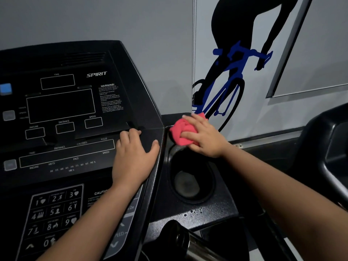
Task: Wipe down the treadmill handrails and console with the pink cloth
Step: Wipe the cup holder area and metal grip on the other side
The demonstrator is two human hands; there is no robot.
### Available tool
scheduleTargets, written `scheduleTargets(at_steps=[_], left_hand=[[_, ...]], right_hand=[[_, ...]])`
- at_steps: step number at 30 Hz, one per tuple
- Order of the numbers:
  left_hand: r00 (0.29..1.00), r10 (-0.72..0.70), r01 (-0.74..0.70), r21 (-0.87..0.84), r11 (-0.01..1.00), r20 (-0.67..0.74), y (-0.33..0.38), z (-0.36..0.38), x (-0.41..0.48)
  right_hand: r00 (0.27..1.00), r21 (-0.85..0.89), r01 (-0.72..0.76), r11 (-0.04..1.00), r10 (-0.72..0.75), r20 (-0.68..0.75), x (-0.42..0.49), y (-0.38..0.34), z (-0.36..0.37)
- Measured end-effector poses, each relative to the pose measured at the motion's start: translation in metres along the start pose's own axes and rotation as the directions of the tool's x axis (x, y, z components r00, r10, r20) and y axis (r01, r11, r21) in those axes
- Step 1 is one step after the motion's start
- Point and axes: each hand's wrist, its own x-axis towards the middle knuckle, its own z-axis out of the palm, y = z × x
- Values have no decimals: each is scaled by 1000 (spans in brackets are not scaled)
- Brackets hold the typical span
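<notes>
The console [62, 102] fills the left half of the frame: dark display windows above, a numbered keypad at the lower left. The left hand [133, 153] rests flat on the console's right edge, left of centre. Its thumb is spread toward the corner, its fingertips lie at the small ledge below the displays, and it holds nothing. It appears to serve as a brace only.

Right of the console edge lies the side tray, with an oval cup holder [190, 178] sunk into it. Water droplets [195, 211] sit on the textured surface just below the recess. A dark glossy cylinder [180, 240] at the bottom centre may be a handrail end; this cannot be confirmed.

The pink cloth [183, 131] is bunched into a wad at the far rim of the cup holder, just right of centre. The right hand [205, 136] covers it from the right, fingers draped over the wad and thumb tucked against it, pressing it onto the tray.

A cyclist decal [226, 72] occupies the wall at the upper right.

Step in hand: wiping the right side tray of the console. The display face and keypad probably remain to be wiped.

Next move: draw the cloth along the recess rim toward the lower edge of the frame, across the droplets. Firm downward pressure is required, since the textured surface is likely to retain moisture.
</notes>
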Motion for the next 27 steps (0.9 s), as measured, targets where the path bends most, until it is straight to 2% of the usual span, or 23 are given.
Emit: scheduleTargets(at_steps=[2, 5, 7, 9, 11, 14, 17, 21, 24, 27], left_hand=[[1000, -5, 5, 1, 1000, 6, 0, 0, 0], [1000, 2, -2, 5, 1000, 7, 0, 1, 0], [1000, 7, -7, 9, 1000, 4, 0, 2, 1], [1000, 12, -12, 21, 1000, -4, 1, 3, 2], [1000, 22, -21, 40, 999, -12, 2, 4, 3], [1000, 23, -23, 49, 999, -10, 2, 4, 3], [1000, 17, -17, 45, 999, -4, 3, 4, 3], [1000, 10, -10, 40, 999, 2, 3, 3, 3], [1000, 8, -8, 13, 1000, 3, 0, 2, 3], [1000, 9, -9, -8, 1000, 6, -2, 1, 3]], right_hand=[[975, 144, -216, 966, 220, -12, -1, 3, -2], [839, 395, -529, 751, 532, 112, -9, 7, -9], [741, 430, -660, 616, 630, 234, -21, 10, -13], [664, 407, -738, 538, 688, 294, -30, 12, -14], [633, 409, -756, 511, 730, 258, -26, 11, -11], [660, 370, -704, 607, 751, 24, 0, 0, -3], [696, 171, -683, 710, 703, -143, 37, -20, -3], [771, 3, -625, 781, 617, -154, 65, -47, 4], [881, -77, -456, 887, 437, -179, 56, -65, 12], [965, -182, -260, 948, 246, -95, 33, -43, 14]])
